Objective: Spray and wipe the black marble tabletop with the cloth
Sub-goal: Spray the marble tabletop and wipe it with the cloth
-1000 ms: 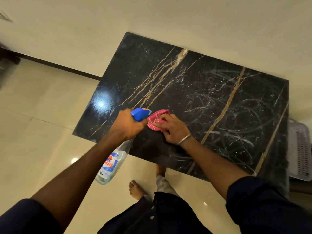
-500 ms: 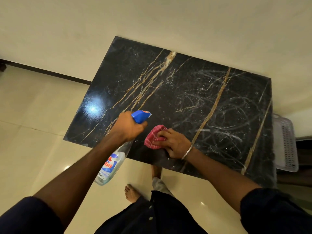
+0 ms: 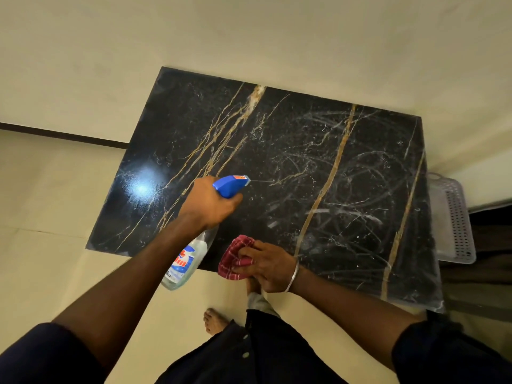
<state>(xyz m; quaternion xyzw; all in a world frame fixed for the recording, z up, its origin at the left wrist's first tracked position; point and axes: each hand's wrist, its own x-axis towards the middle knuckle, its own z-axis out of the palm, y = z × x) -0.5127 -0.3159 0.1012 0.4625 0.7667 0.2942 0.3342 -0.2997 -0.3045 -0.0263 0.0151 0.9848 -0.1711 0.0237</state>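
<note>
Head view, I log: left hand (image 3: 206, 202) curled round clear spray bottle (image 3: 229, 186) with blue trigger head (thin jet leaving nozzle); crumpled red checked cloth (image 3: 234, 259) gripped by right hand (image 3: 270, 266) at near edge of black gold-veined marble tabletop (image 3: 277, 139); white perforated basket (image 3: 454, 217) beside it.
</note>
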